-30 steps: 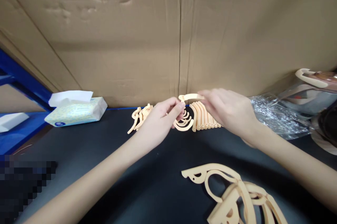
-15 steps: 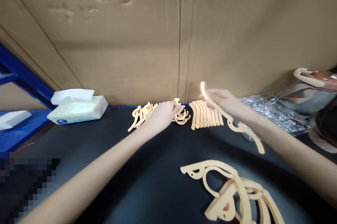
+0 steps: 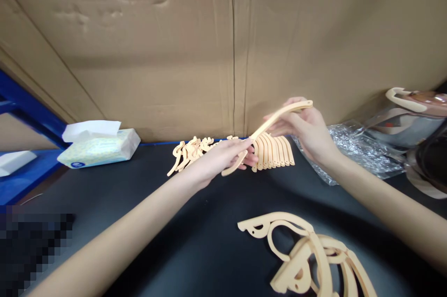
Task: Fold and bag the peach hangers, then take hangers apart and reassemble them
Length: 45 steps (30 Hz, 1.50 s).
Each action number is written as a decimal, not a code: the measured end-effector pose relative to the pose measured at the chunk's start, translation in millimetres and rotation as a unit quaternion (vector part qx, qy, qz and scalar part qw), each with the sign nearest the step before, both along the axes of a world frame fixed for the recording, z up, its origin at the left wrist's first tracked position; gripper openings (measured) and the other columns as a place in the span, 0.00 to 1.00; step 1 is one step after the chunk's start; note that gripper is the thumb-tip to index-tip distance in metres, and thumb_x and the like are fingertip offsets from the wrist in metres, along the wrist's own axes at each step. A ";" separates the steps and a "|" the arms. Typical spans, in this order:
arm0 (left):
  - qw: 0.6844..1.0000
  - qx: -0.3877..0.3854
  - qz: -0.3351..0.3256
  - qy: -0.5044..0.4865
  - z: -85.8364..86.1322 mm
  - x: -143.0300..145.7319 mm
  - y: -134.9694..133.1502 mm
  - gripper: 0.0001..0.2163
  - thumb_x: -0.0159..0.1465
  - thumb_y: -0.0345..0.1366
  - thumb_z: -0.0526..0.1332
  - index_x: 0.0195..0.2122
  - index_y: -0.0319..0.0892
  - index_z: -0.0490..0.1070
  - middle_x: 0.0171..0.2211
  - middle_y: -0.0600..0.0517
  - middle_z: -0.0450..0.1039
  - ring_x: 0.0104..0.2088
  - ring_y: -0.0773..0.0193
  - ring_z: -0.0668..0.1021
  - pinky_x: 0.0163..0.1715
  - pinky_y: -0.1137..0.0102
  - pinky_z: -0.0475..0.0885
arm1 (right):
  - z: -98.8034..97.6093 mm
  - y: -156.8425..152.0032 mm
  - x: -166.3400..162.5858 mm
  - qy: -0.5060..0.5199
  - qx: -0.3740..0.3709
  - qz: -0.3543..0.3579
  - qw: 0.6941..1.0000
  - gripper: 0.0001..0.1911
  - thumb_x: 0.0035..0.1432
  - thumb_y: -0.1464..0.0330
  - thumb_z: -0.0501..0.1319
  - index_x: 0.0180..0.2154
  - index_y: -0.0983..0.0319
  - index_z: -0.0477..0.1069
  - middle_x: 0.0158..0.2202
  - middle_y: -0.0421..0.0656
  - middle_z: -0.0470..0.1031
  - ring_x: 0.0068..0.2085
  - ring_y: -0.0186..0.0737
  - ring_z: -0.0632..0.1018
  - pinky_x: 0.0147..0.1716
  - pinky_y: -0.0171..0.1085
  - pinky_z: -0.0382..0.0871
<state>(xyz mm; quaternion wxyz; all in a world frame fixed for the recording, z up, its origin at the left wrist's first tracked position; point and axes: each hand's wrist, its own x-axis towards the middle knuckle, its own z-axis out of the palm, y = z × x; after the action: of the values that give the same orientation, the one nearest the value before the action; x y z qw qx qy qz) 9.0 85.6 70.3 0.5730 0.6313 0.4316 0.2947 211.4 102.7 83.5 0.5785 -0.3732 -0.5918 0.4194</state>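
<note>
My right hand (image 3: 307, 131) grips the upper end of a long curved tan wooden piece (image 3: 268, 124) and holds it slanting down to the left. My left hand (image 3: 223, 159) pinches the lower end of the same piece, just above a row of upright curved wooden pieces (image 3: 274, 150) at the back of the black table (image 3: 139, 204). Left of that row lies a small pile of hooked wooden pieces (image 3: 190, 150). A cluster of larger cut-out wooden pieces (image 3: 307, 255) lies near the front right.
A tall cardboard wall (image 3: 223, 45) closes the back. A tissue pack (image 3: 98, 145) sits at the back left beside a blue shelf frame (image 3: 24, 111). Crumpled clear plastic (image 3: 352, 152) and a shiny metal object (image 3: 412, 120) lie at the right.
My right hand lifted a long curved piece out of the row, swung it round, and now my left hand has taken its lower end.
</note>
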 end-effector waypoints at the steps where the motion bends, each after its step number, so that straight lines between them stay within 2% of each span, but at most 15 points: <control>1: 0.997 -0.034 0.013 -0.064 1.4 0.6 -2.6 0.15 0.67 0.45 0.52 0.32 0.38 0.68 0.31 0.49 0.73 0.32 0.65 0.77 0.35 0.70 0.74 | 0.8 -0.5 0.7 -0.017 0.016 -0.012 1.000 0.12 0.53 0.66 0.64 0.35 0.58 0.61 0.30 0.38 0.75 0.30 0.36 0.78 0.30 0.37 0.76; 6: 0.986 -0.014 0.115 -0.118 1.6 -3.8 -2.0 0.11 0.68 0.39 0.51 0.30 0.40 0.63 0.23 0.56 0.64 0.18 0.73 0.68 0.15 0.77 0.67 | 3.4 -0.1 8.6 -0.253 0.103 -0.078 0.959 0.08 0.53 0.64 0.64 0.33 0.60 0.68 0.28 0.40 0.76 0.28 0.37 0.78 0.28 0.36 0.71; 9: 0.987 -0.002 0.126 -0.096 0.9 -3.2 -2.9 0.10 0.69 0.36 0.50 0.31 0.39 0.63 0.21 0.57 0.65 0.14 0.74 0.66 0.10 0.79 0.64 | -1.1 0.8 12.1 -0.502 0.213 -0.181 0.819 0.09 0.59 0.61 0.59 0.34 0.60 0.71 0.28 0.42 0.77 0.27 0.39 0.76 0.22 0.35 0.59; 11: 0.989 0.000 0.127 -0.080 0.6 1.2 -6.3 0.10 0.69 0.35 0.49 0.31 0.40 0.63 0.20 0.57 0.65 0.13 0.74 0.66 0.09 0.79 0.63 | -6.5 0.8 11.1 -0.610 0.278 -0.187 0.718 0.13 0.63 0.60 0.54 0.34 0.61 0.71 0.27 0.42 0.77 0.26 0.38 0.75 0.20 0.35 0.52; 13: 0.990 0.000 0.124 -0.064 0.0 7.2 -10.2 0.10 0.69 0.35 0.48 0.32 0.40 0.63 0.18 0.57 0.65 0.12 0.73 0.66 0.08 0.79 0.62 | -12.1 -0.3 7.5 -0.651 0.331 -0.139 0.668 0.18 0.67 0.60 0.49 0.32 0.61 0.71 0.26 0.42 0.77 0.25 0.37 0.74 0.20 0.35 0.49; 16: 0.993 -0.006 0.112 -0.040 -1.7 14.1 -14.5 0.12 0.70 0.36 0.45 0.32 0.41 0.64 0.16 0.58 0.63 0.10 0.72 0.63 0.07 0.78 0.60 | -19.4 -3.3 0.3 -0.647 0.399 -0.107 0.641 0.22 0.70 0.62 0.44 0.29 0.63 0.69 0.23 0.42 0.74 0.24 0.36 0.73 0.22 0.36 0.52; 20: 0.995 0.001 0.097 -0.016 -4.0 16.9 -18.0 0.13 0.70 0.39 0.44 0.32 0.42 0.63 0.15 0.60 0.57 0.10 0.73 0.59 0.07 0.79 0.56 | -28.1 -7.8 -6.0 -0.642 0.432 -0.103 0.625 0.21 0.70 0.67 0.42 0.30 0.64 0.68 0.22 0.43 0.73 0.22 0.35 0.72 0.22 0.37 0.50; 22: 0.995 0.019 0.100 -0.003 -5.4 17.8 -21.1 0.13 0.70 0.40 0.44 0.33 0.42 0.62 0.16 0.61 0.54 0.11 0.74 0.57 0.09 0.79 0.53 | -30.6 -10.1 -8.6 -0.638 0.403 -0.093 0.649 0.21 0.69 0.68 0.42 0.30 0.64 0.68 0.21 0.44 0.72 0.21 0.36 0.71 0.20 0.37 0.49; 25: 0.991 0.071 0.116 0.017 -7.1 18.4 -26.8 0.11 0.70 0.40 0.46 0.32 0.43 0.61 0.18 0.60 0.54 0.15 0.73 0.59 0.15 0.78 0.55 | -25.7 -11.3 -11.1 -0.575 0.264 -0.045 0.773 0.21 0.68 0.66 0.42 0.28 0.63 0.67 0.19 0.42 0.70 0.19 0.35 0.70 0.20 0.34 0.53; 28: 0.966 0.202 0.121 0.109 -5.6 11.0 -24.0 0.11 0.69 0.40 0.48 0.33 0.44 0.63 0.20 0.59 0.58 0.21 0.69 0.65 0.23 0.75 0.60 | -9.9 -4.1 -5.0 -0.434 0.077 0.003 0.898 0.21 0.67 0.61 0.44 0.27 0.62 0.65 0.16 0.37 0.67 0.16 0.31 0.68 0.19 0.32 0.58; 31: 0.919 0.283 0.120 0.247 -0.7 -10.4 -2.7 0.17 0.69 0.44 0.45 0.34 0.43 0.69 0.27 0.55 0.69 0.28 0.65 0.72 0.30 0.72 0.63 | 4.4 9.4 10.5 -0.342 0.022 -0.071 0.937 0.19 0.65 0.59 0.47 0.31 0.62 0.68 0.17 0.36 0.64 0.16 0.31 0.66 0.17 0.32 0.57; 34: 0.907 0.252 0.145 0.305 1.6 -41.1 28.3 0.17 0.66 0.45 0.49 0.30 0.42 0.73 0.26 0.52 0.71 0.29 0.62 0.73 0.29 0.70 0.62 | 5.7 17.1 26.0 -0.356 0.059 -0.117 0.925 0.16 0.65 0.59 0.49 0.32 0.60 0.68 0.19 0.35 0.62 0.19 0.31 0.66 0.21 0.33 0.60; 37: 0.886 0.227 0.185 0.359 -3.6 -68.0 48.9 0.13 0.61 0.43 0.54 0.29 0.40 0.73 0.24 0.52 0.72 0.26 0.61 0.73 0.26 0.70 0.61 | -3.5 14.8 37.0 -0.432 0.098 -0.122 0.888 0.14 0.63 0.57 0.52 0.32 0.60 0.67 0.24 0.38 0.70 0.24 0.34 0.71 0.25 0.35 0.62; 42: 0.839 0.228 0.244 0.430 -16.3 -81.6 49.0 0.07 0.59 0.41 0.58 0.30 0.43 0.71 0.29 0.48 0.75 0.32 0.55 0.75 0.28 0.69 0.61 | -24.6 8.7 53.5 -0.552 0.230 -0.160 0.786 0.11 0.64 0.62 0.52 0.35 0.61 0.68 0.35 0.46 0.77 0.34 0.43 0.77 0.30 0.38 0.67; 45: 0.813 0.272 0.260 0.444 -16.3 -71.7 38.5 0.08 0.61 0.39 0.57 0.38 0.42 0.69 0.41 0.43 0.73 0.43 0.50 0.73 0.34 0.66 0.63 | -38.4 6.3 61.4 -0.595 0.304 -0.155 0.728 0.13 0.66 0.67 0.49 0.40 0.62 0.70 0.40 0.48 0.78 0.39 0.44 0.78 0.33 0.39 0.70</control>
<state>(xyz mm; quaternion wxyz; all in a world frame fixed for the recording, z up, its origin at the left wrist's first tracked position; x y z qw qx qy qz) -62.7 124.1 54.0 0.0263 0.6876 0.6896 0.2259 272.8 109.0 45.1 0.2476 -0.4369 -0.8443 -0.1869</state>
